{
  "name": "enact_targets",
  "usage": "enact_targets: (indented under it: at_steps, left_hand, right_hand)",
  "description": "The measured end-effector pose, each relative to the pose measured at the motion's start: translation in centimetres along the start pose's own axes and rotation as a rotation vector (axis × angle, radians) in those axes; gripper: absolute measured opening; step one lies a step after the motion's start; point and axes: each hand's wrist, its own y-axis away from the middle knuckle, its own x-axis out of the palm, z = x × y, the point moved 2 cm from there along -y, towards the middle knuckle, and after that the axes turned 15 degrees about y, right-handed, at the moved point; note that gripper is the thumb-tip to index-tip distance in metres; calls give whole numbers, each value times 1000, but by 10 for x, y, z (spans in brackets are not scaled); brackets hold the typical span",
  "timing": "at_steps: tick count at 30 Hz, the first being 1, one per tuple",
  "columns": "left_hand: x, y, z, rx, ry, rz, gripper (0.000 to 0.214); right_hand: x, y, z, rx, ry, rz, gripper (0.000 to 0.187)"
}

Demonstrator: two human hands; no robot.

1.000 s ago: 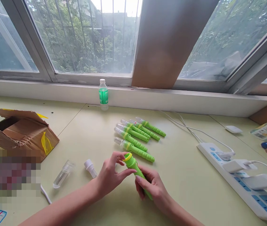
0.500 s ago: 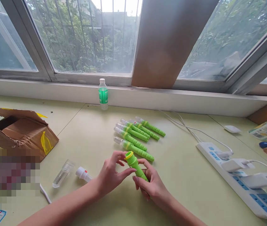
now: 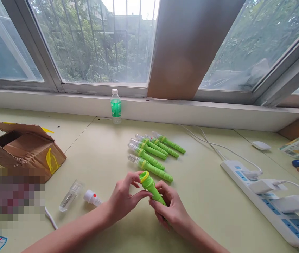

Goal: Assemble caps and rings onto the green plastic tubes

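Note:
A hollow green plastic handle [image 3: 152,189] with a yellow ring around its open mouth is held between my two hands, tilted up to the left. My right hand [image 3: 169,205] wraps its fingers round the lower part. At the ringed end, my left hand [image 3: 125,193] pinches it with thumb and fingertips. Left of my left forearm lie a clear plastic tube cap [image 3: 71,196] and a white plug-like piece with a red dot [image 3: 91,197], partly hidden by the arm. Behind my hands lie several green sticks with clear tips [image 3: 154,170].
An open cardboard box [image 3: 38,154] stands at the left. A bottle with a green label [image 3: 116,107] is by the window sill. On the right, a white power strip [image 3: 260,200] carries plugged chargers and cables. A small white device [image 3: 261,145] lies behind it.
Almost nothing differs. The handle has turned slightly in my fingers, and the view has shifted a little.

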Motion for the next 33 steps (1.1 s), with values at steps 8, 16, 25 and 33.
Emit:
enact_targets:
  at_steps: [8, 16, 25, 33]
  left_hand:
    - [0, -3, 4, -24, 52, 62, 42]
    - [-2, -3, 1, -15, -24, 47, 32]
    - [-4, -4, -1, 18, -52, 29, 27]
    - [0, -4, 5, -32, 15, 45, 30]
  right_hand:
    - [-3, -1, 1, -23, -90, 7, 27]
    - [0, 0, 7, -65, -30, 65, 35]
    - [0, 1, 0, -23, 96, 82, 30]
    - [-1, 1, -1, 19, 70, 79, 19]
